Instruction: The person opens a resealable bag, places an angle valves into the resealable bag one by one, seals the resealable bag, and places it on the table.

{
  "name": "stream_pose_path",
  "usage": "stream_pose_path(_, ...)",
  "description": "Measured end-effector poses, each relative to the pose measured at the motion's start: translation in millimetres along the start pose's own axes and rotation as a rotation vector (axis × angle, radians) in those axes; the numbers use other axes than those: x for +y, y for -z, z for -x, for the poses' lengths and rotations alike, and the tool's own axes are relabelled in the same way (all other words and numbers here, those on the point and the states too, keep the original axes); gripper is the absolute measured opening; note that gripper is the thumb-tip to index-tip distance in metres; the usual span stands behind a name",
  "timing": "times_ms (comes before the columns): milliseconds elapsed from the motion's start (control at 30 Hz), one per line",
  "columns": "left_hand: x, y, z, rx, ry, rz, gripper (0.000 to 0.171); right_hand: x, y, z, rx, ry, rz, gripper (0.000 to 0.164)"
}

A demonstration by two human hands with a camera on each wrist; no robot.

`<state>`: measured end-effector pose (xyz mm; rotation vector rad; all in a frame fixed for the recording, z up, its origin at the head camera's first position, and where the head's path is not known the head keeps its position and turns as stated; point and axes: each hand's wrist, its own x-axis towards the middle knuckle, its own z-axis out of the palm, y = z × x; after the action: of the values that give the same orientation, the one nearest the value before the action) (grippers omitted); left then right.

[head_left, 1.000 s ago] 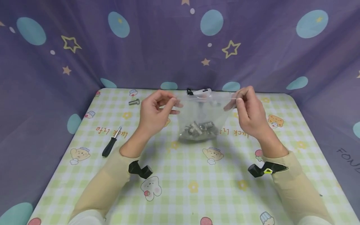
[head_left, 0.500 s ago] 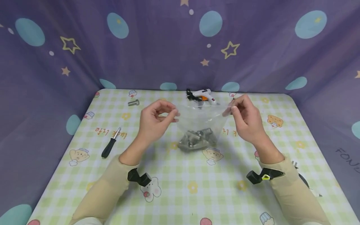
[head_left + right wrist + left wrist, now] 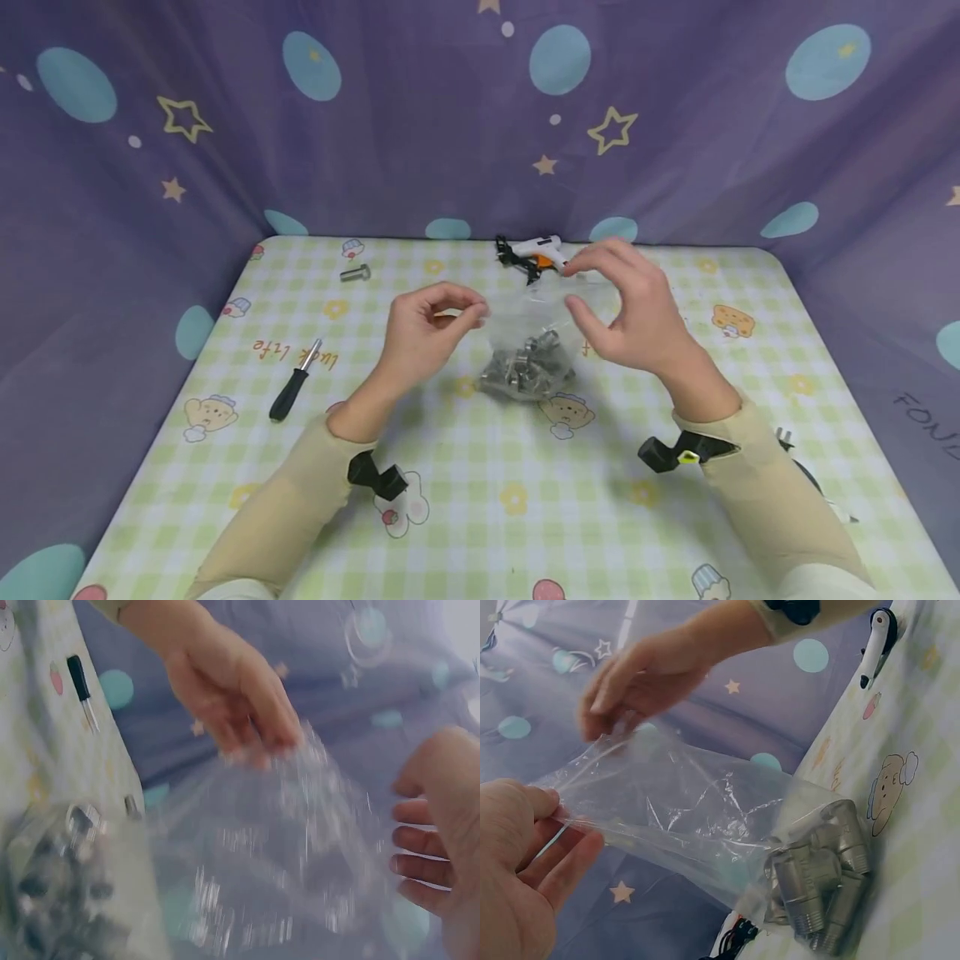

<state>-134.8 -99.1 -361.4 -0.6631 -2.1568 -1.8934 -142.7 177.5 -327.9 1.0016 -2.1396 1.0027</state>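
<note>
A clear zip bag (image 3: 525, 317) hangs at the middle of the table, its lower part bulging with several threaded metal pipe fittings (image 3: 810, 877). My left hand (image 3: 435, 329) pinches the bag's top left corner between thumb and fingers. My right hand (image 3: 633, 308) is at the bag's right side, thumb and fingers spread apart with nothing gripped. In the right wrist view, a gap shows between the right hand's fingers (image 3: 420, 851) and the bag's film. The filled bottom of the bag is low, close over the checkered cloth.
A white glue gun (image 3: 543, 246) with a black cord lies at the back edge. A metal bolt (image 3: 355, 273) is at back left, and a black-handled screwdriver (image 3: 292, 387) at left. Beside my right forearm lies a partly hidden black-and-white tool (image 3: 813, 479). Purple curtains (image 3: 450, 150) surround the table.
The bag has come down and nearer, uncovering the glue gun. My right hand has let go of its right corner and moved left with fingers spread; my left hand keeps its pinch.
</note>
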Motion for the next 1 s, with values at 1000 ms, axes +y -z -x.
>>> stream_pose_path(1000, -1.1, -9.4, -0.6, -0.004, -0.138, -0.126, 0.004, -25.6, -41.8, -31.7, -0.331, -0.035, 0.104, 0.004)
